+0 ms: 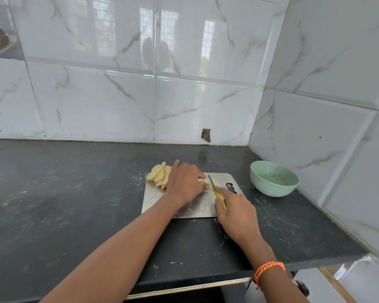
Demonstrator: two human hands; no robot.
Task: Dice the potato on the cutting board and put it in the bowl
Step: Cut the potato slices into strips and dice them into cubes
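Note:
A steel cutting board [193, 206] lies on the dark counter. Several pale potato slices [159, 174] are fanned at its far left corner. My left hand [185, 182] presses down on a potato piece [213, 183], mostly hidden under its fingers. My right hand [236, 212] grips a yellow-handled knife [216, 191], its blade resting on that piece beside my left fingertips. A green bowl [274, 178] stands to the right of the board and looks empty.
The black counter [74, 204] ends at a tiled back wall and a tiled side wall just right of the bowl. Its front edge runs under my forearms. An orange band circles my right wrist [269, 268].

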